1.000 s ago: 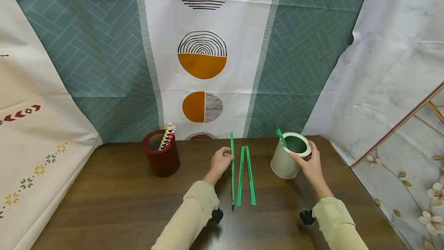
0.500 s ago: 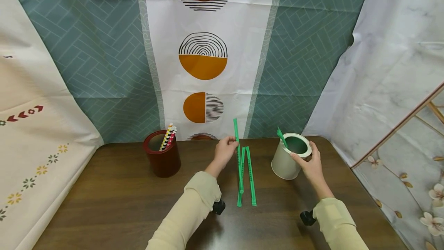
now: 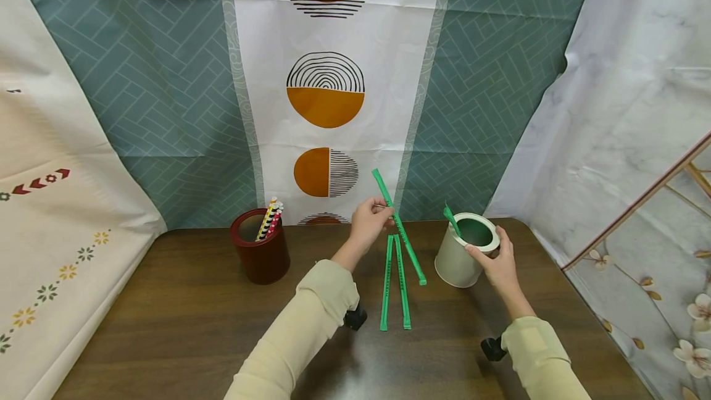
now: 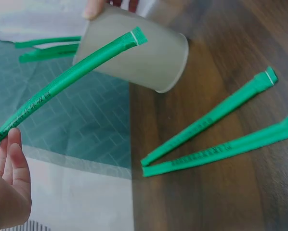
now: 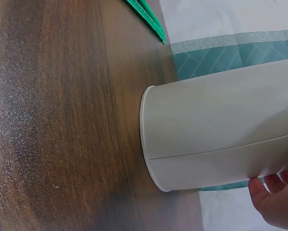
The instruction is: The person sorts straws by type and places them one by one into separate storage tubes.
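Observation:
My left hand (image 3: 368, 225) pinches a green wrapped straw (image 3: 411, 253) near its upper part, above the table. The straw tilts, its lower end pointing toward the off-white can (image 3: 457, 263). In the left wrist view the held straw (image 4: 62, 83) crosses in front of the can (image 4: 134, 57). At the can's right side my right hand (image 3: 498, 267) grips it by the rim, thumb near the front. Green straws (image 4: 52, 52) stick out of the can's mouth. Two more wrapped straws (image 3: 402, 286) lie on the table, their far ends almost together.
A dark red-brown pot (image 3: 260, 258) stands at the left of the brown table (image 3: 194, 320), with several patterned sticks (image 3: 269, 221) leaning in it. Behind the table's back edge hangs a teal and white cloth (image 3: 324, 29). Pale patterned cloths border both sides.
My left hand has lifted the straw off the table and moved it up and right. The straw's lower end has swung toward the can. My right hand stays on the can.

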Demonstrator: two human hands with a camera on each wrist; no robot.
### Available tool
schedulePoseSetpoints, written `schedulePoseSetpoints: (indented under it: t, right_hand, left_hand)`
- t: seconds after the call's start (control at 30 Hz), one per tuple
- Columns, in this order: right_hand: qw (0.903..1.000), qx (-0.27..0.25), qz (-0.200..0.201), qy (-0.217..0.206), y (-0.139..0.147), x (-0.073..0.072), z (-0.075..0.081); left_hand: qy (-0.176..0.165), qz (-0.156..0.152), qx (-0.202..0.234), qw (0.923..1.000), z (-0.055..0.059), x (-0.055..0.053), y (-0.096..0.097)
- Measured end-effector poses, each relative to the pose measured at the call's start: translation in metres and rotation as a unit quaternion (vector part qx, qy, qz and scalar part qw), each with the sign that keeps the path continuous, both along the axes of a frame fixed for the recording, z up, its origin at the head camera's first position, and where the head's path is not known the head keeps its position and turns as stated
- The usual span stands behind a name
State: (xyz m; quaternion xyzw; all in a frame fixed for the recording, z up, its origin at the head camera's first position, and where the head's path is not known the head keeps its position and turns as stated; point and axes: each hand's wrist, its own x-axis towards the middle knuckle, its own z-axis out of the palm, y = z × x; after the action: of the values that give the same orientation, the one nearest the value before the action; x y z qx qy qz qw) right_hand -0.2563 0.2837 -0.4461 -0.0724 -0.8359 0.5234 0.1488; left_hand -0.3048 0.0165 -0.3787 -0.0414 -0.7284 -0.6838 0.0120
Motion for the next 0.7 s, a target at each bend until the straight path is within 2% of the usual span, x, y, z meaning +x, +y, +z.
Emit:
schedulePoseSetpoints:
  t: [0.27,0.53,0.7]
  right_hand:
    - [0.9999,0.011,-0.002,-0.008,0.001,0.001,0.0]
    - [0.9999,0.011,0.001,-0.005,0.0,0.0,0.001]
    - [0.9999,0.009,0.001,-0.005,-0.001,0.0,0.001]
  left_hand:
    - [0.012,-0.007,0.037,0.9992,0.023,0.002,0.013]
    - [0.023,0.017,0.069,0.9972,0.042,0.006,0.029]
    - [0.032,0.027,0.083,0.9957,0.049,0.008,0.037]
